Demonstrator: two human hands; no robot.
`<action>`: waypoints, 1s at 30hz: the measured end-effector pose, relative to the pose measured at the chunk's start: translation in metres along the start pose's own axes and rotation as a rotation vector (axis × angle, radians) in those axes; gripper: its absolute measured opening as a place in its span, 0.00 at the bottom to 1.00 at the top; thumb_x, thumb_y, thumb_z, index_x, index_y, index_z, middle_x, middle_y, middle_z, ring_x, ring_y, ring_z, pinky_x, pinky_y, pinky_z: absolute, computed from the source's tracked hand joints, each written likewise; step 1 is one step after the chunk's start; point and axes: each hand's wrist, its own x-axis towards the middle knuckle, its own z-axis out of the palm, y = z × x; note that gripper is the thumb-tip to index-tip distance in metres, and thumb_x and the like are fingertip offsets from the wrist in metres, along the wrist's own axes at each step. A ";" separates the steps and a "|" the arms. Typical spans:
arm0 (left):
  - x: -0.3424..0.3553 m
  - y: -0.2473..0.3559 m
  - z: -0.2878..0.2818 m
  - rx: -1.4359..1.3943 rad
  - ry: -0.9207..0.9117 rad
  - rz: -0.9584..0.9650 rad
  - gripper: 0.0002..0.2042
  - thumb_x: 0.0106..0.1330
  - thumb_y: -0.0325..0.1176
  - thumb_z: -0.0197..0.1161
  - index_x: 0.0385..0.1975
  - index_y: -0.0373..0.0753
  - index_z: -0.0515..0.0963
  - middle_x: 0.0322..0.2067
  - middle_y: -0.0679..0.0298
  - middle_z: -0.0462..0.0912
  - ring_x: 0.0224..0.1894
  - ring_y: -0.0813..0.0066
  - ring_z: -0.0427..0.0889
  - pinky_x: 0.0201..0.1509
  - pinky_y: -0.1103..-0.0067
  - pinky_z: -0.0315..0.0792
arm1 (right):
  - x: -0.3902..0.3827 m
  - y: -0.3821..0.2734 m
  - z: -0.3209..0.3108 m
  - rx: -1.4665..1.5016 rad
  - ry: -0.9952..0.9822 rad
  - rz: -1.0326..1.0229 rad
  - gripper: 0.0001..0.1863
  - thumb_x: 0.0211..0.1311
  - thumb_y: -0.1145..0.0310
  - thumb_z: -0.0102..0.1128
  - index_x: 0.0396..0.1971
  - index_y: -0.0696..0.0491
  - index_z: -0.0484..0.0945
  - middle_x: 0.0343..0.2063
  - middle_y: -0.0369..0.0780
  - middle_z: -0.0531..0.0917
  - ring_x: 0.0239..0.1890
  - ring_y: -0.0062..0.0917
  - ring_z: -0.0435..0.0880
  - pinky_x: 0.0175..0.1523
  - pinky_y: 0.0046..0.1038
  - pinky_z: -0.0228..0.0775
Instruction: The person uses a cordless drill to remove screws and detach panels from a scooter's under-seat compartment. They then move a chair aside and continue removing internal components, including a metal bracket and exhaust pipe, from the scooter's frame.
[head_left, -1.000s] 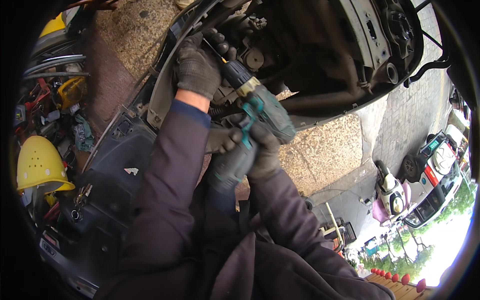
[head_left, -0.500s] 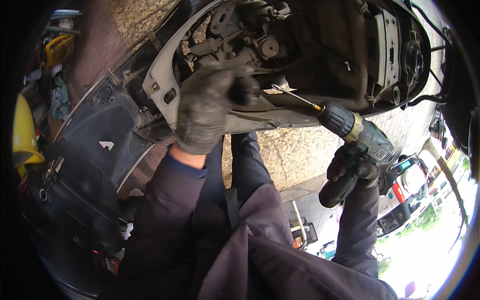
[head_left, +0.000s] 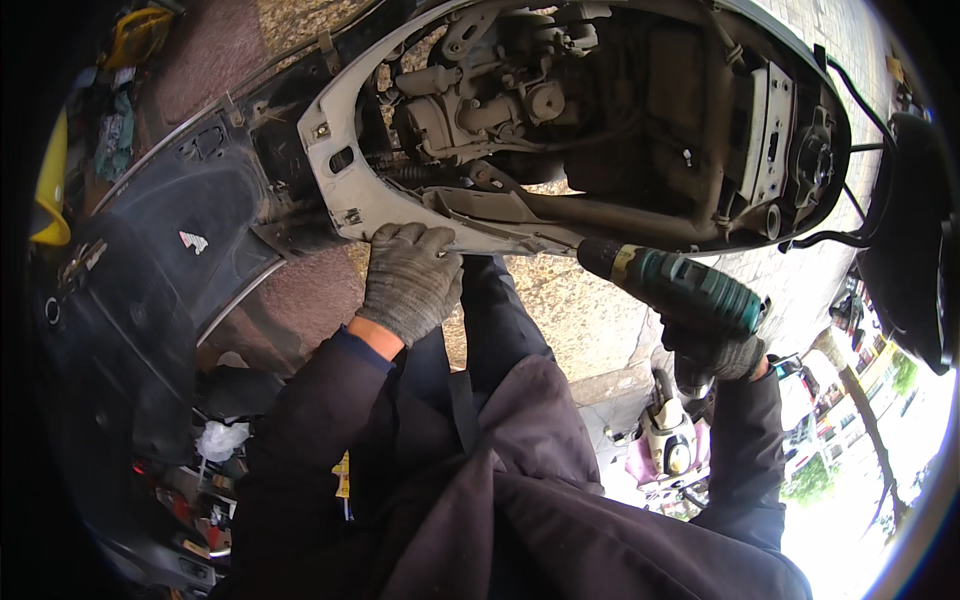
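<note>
My right hand (head_left: 712, 348), in a dark grey glove, grips a green and black cordless drill (head_left: 690, 285) by its handle. The drill lies nearly level, its thin bit pointing left along the lower rim of a dusty scooter body (head_left: 470, 240). Whether the bit's tip touches anything is hard to see. My left hand (head_left: 410, 282), also gloved, has its fingers curled against that rim, left of the drill. Beside its thumb and forefinger shows a small shiny spot, too small to name. Inside the open body sits a dirty engine (head_left: 450, 120).
A black plastic scooter panel (head_left: 190, 230) extends to the left, with a yellow object (head_left: 52, 185) past it. A black seat-like part (head_left: 905, 240) stands at the far right. Below right is a parked white scooter (head_left: 670, 440). Mixed parts and tools clutter the lower left.
My left hand has come down from over the opening onto the lower rim. The drill has swung from pointing up-left to nearly level, its bit now by the rim.
</note>
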 end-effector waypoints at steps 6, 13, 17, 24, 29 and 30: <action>-0.035 -0.002 0.001 -0.066 0.189 -0.022 0.08 0.52 0.35 0.60 0.26 0.38 0.77 0.46 0.63 0.78 0.51 0.60 0.74 0.61 0.60 0.61 | 0.000 0.010 -0.005 0.420 -0.045 0.226 0.22 0.48 0.71 0.68 0.47 0.54 0.78 0.38 0.38 0.81 0.40 0.26 0.80 0.46 0.28 0.75; -0.035 -0.005 -0.004 -0.181 0.324 0.022 0.06 0.53 0.33 0.59 0.26 0.37 0.76 0.42 0.60 0.78 0.48 0.58 0.75 0.60 0.60 0.65 | -0.015 0.011 0.016 1.026 0.148 0.426 0.36 0.40 0.58 0.72 0.47 0.65 0.72 0.29 0.44 0.81 0.28 0.31 0.82 0.33 0.32 0.78; -0.064 -0.005 0.011 -0.376 0.460 -0.062 0.07 0.62 0.32 0.57 0.29 0.35 0.75 0.37 0.58 0.78 0.40 0.57 0.78 0.47 0.66 0.74 | -0.038 0.014 0.032 1.283 -0.089 0.324 0.27 0.50 0.63 0.64 0.47 0.65 0.72 0.29 0.46 0.81 0.31 0.36 0.82 0.35 0.34 0.77; -0.124 -0.162 0.089 -0.676 0.453 -0.972 0.13 0.64 0.43 0.57 0.37 0.39 0.79 0.35 0.51 0.83 0.39 0.53 0.82 0.42 0.69 0.74 | -0.002 -0.022 0.109 0.922 -0.246 0.406 0.25 0.46 0.72 0.69 0.48 0.59 0.76 0.29 0.39 0.83 0.32 0.27 0.82 0.39 0.27 0.74; -0.134 -0.292 0.097 -0.238 0.151 -1.245 0.18 0.61 0.48 0.56 0.40 0.41 0.80 0.39 0.48 0.82 0.44 0.47 0.80 0.48 0.62 0.74 | 0.038 -0.051 0.194 0.859 -0.267 0.472 0.32 0.40 0.66 0.73 0.50 0.56 0.75 0.38 0.37 0.81 0.38 0.28 0.81 0.44 0.30 0.76; -0.131 -0.306 0.097 -0.193 0.139 -1.219 0.18 0.61 0.48 0.56 0.41 0.41 0.80 0.40 0.49 0.82 0.45 0.47 0.80 0.49 0.62 0.74 | 0.046 -0.053 0.206 0.949 -0.294 0.480 0.28 0.42 0.70 0.71 0.49 0.55 0.76 0.34 0.36 0.81 0.35 0.25 0.81 0.42 0.28 0.75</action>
